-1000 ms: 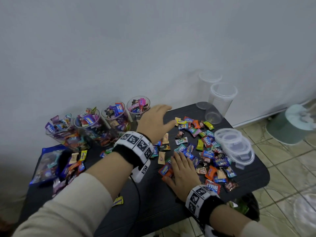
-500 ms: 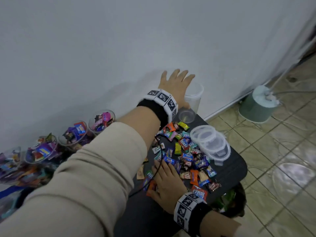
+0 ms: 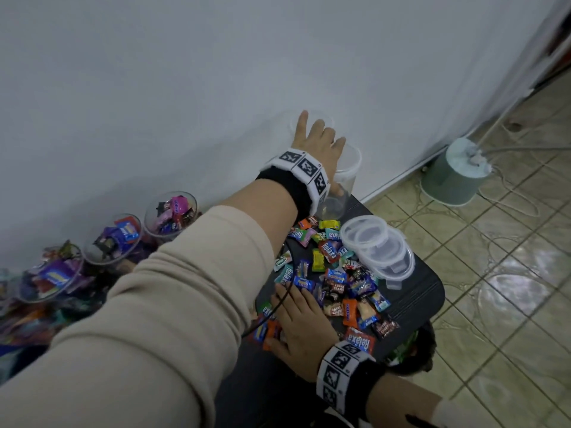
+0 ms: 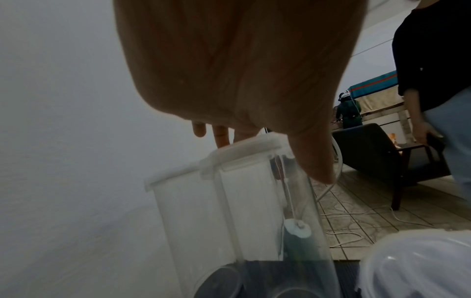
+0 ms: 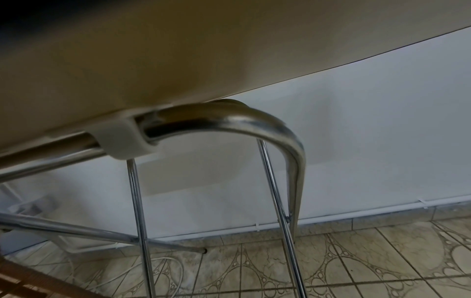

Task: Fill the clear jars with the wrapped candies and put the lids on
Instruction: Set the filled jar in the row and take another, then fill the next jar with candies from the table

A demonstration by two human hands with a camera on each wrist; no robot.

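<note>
My left hand (image 3: 318, 140) reaches over two empty clear jars at the table's back right corner, fingers straight and spread. It covers the far jar's rim (image 3: 324, 117), and its thumb lies beside the near jar (image 3: 347, 177). The left wrist view shows the fingers (image 4: 221, 135) past the jar rims (image 4: 244, 149), not closed round them. My right hand (image 3: 298, 319) lies flat on the loose pile of wrapped candies (image 3: 335, 273). A stack of clear lids (image 3: 378, 251) sits to the right of the pile. Three candy-filled jars (image 3: 171, 214) stand along the wall at left.
The small black table (image 3: 420, 295) ends just right of the lids, above tiled floor. A round grey-green appliance (image 3: 452, 173) with cords stands on the floor. The left wrist view shows a standing person (image 4: 438, 80) and a dark chair (image 4: 382, 153). Chrome table legs (image 5: 280, 131) fill the right wrist view.
My left hand has swung from the filled jars rightward to the empty jars, and now sits over them. The head view has turned right. The right hand has stayed on the candies.
</note>
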